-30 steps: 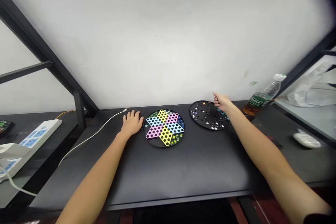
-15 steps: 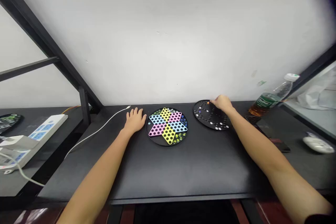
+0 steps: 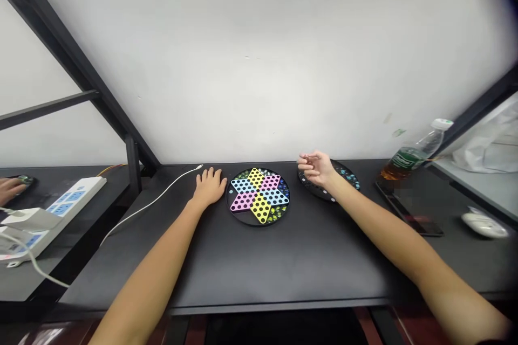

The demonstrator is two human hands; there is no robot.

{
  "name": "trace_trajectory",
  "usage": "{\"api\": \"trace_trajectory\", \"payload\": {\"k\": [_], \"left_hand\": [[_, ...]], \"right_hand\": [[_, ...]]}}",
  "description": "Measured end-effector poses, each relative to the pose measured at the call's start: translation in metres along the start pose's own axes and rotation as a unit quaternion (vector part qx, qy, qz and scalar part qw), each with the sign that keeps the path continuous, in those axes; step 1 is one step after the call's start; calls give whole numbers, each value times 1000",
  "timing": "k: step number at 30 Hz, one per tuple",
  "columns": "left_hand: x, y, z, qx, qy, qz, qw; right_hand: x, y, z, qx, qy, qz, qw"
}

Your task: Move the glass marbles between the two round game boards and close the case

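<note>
My left hand (image 3: 209, 187) lies flat with spread fingers on the dark table, just left of a Chinese checkers board (image 3: 258, 194). The round black board carries a yellow, pink and blue star with holes. Green, blue, white and yellow glass marbles fill several outer sections, while the front-left section shows bare black. My right hand (image 3: 318, 168) is over a second round black tray (image 3: 324, 194), palm turned up and fingers curled in. What it holds, if anything, is too small to make out. White dots and light-blue marbles (image 3: 350, 177) show on that tray; the hand covers part of it.
A bottle (image 3: 410, 156) of brown drink leans at the right, near a phone (image 3: 413, 213) and a white mouse (image 3: 484, 223). A white cable (image 3: 156, 197) and power strip (image 3: 67, 205) are left. Another person's hand (image 3: 10, 188) is at far left.
My right hand has moved left from the second tray's far right rim and turned palm up. My left hand has stayed put. Another person's hand has appeared at far left.
</note>
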State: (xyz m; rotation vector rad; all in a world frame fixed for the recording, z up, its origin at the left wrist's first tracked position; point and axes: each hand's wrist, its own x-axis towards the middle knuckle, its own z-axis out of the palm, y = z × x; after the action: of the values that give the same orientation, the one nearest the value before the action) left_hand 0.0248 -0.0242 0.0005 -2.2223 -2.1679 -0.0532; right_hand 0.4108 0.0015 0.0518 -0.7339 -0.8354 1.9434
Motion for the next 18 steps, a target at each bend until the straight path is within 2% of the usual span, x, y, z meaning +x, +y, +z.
{"api": "trace_trajectory", "payload": {"k": [3, 5, 6, 7, 9, 10, 12, 13, 15, 18], "left_hand": [[0, -1, 1, -1, 3, 1, 1000], [0, 0, 1, -4, 4, 1, 1000], [0, 0, 1, -6, 3, 1, 1000], [-1, 0, 1, -8, 3, 0, 1000], [-1, 0, 1, -9, 3, -1, 1000], [-1, 0, 2, -8, 4, 0, 1000], [-1, 0, 2, -5, 6, 0, 1000], [-1, 0, 2, -3, 7, 0, 1000], [-1, 0, 2, 1, 7, 0, 1000], [-1, 0, 2, 7, 6, -1, 1000]], "right_hand": [[7, 29, 26, -144, 36, 23, 989], [7, 46, 47, -303, 47, -25, 951], [5, 55, 60, -401, 33, -63, 913], [2, 63, 73, -504, 7, -107, 857], [-4, 80, 100, -674, -54, -171, 716], [-7, 89, 114, -734, -75, -182, 650], [-11, 107, 137, -808, -101, -185, 551], [-13, 115, 146, -829, -114, -187, 515], [-13, 130, 158, -856, -124, -182, 468], [-13, 142, 163, -875, -113, -174, 437]]}}
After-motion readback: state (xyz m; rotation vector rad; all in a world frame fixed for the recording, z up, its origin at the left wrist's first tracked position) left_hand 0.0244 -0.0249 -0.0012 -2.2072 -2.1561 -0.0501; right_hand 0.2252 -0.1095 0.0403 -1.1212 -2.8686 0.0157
